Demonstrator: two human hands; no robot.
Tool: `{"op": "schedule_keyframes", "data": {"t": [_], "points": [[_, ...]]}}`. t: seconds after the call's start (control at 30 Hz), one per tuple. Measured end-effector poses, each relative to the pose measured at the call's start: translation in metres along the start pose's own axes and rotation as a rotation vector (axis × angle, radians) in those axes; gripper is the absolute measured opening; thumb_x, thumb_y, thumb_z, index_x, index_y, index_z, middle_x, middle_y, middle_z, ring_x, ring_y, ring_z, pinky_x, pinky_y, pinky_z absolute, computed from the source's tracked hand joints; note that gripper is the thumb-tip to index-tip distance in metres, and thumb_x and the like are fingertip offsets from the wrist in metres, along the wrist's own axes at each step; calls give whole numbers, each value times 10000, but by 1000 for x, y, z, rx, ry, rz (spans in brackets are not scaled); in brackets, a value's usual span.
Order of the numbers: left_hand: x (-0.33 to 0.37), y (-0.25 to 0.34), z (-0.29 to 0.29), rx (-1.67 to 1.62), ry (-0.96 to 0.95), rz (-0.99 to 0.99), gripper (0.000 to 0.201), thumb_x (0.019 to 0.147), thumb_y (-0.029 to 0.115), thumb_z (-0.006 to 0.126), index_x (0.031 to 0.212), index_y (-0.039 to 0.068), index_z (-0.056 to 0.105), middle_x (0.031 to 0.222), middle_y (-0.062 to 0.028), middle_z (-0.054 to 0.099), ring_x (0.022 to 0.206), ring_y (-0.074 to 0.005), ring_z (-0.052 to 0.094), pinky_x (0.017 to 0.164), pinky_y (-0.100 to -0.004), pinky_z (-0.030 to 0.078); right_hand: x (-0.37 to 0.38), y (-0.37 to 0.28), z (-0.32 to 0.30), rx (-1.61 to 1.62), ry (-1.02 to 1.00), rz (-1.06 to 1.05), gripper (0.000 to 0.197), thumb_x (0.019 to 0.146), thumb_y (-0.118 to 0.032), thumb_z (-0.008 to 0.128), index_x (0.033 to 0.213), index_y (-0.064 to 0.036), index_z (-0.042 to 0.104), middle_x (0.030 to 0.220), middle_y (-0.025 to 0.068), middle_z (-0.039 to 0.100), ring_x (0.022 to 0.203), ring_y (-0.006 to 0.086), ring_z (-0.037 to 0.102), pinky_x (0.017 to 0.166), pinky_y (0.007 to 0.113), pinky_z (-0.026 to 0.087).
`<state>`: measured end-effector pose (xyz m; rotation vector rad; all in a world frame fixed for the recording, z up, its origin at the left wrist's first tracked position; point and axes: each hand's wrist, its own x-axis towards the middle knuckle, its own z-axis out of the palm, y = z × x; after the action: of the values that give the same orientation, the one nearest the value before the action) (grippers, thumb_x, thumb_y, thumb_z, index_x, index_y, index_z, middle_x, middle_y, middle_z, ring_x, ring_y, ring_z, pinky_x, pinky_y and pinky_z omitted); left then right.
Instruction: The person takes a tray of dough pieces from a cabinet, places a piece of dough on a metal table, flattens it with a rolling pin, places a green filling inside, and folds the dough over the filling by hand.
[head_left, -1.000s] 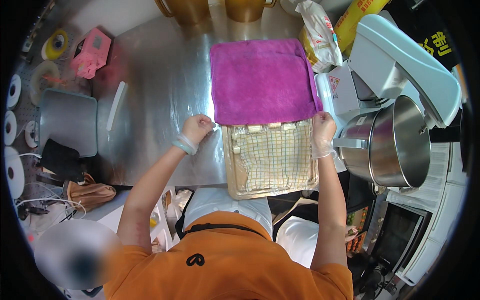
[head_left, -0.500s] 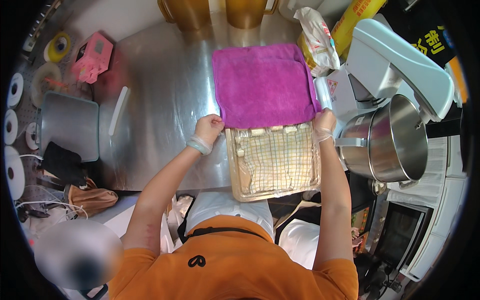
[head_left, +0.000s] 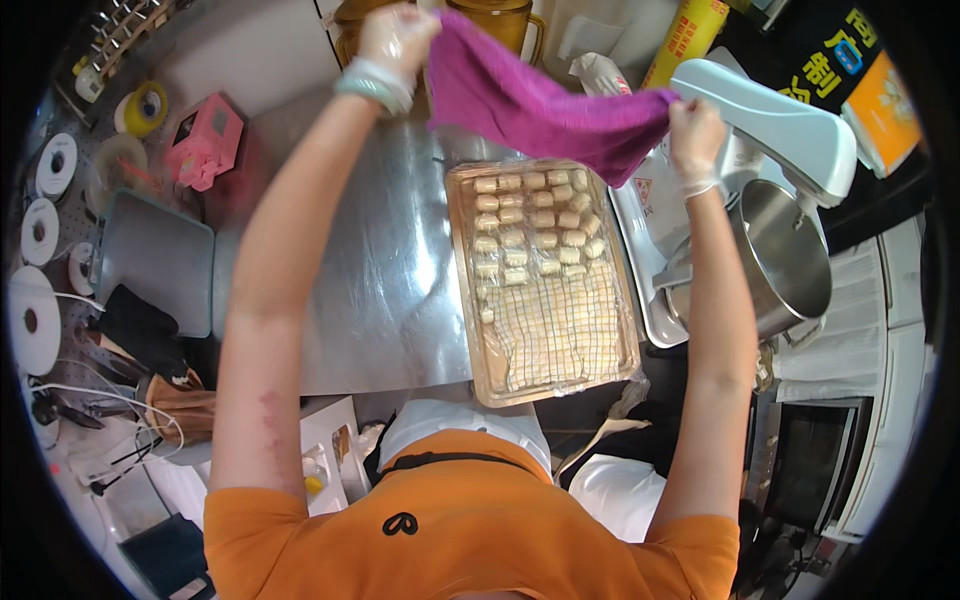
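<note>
While both gloved hands, left hand (head_left: 398, 40) and right hand (head_left: 693, 130), pinch the purple cloth (head_left: 540, 105) by its corners above the tray (head_left: 470, 300), keep it taut and level; let no edge brush the dough pieces (head_left: 535, 225) underneath.

A magenta cloth (head_left: 545, 105) hangs between both clear-gloved hands; below them sit pale beige dough pieces (head_left: 535, 225) on a white grid-patterned tray (head_left: 560, 335).
</note>
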<state>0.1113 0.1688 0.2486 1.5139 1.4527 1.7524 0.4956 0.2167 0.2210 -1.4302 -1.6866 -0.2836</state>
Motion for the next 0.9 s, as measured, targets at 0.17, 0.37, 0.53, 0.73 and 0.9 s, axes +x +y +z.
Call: {"op": "schedule_keyframes", "data": {"t": [0.17,0.37,0.53,0.73,0.9], "points": [[40,104,-33,-160,-110,158,117,820,129,645,743,44,666,683,14,607,634,-77,538,585,-227,424,32,-45,-131,138,75,23,224,809,-239,648,829,-16,670,687,96,639,644,175,616,625,309,475],[0,179,-123,428,-262,663,267,907,215,576,1011,-17,654,889,-9,598,839,-102,502,824,-251,392,-24,-121,-233,544,13,5,48,840,-37,596,848,9,609,729,-45,540,683,29,461,632,177,382],[-81,192,-37,-78,-516,355,102,849,128,632,872,29,634,817,21,603,752,-52,544,688,-217,432,-119,-141,-315,149,-74,104,71,773,56,548,803,-9,555,743,-41,492,655,25,422,606,183,363],[-172,217,12,-247,-933,237,188,760,134,703,780,5,567,752,-6,558,712,-87,493,656,-212,378,-216,-180,-414,-143,-150,369,180,592,123,533,676,-30,486,664,5,419,558,75,388,491,212,324],[-259,256,47,-275,-1200,456,156,637,68,679,707,7,554,666,-42,541,621,-127,497,606,-240,390,-317,-207,-502,-333,-84,580,195,571,112,580,679,-27,496,649,24,444,552,123,437,490,230,355]]}}
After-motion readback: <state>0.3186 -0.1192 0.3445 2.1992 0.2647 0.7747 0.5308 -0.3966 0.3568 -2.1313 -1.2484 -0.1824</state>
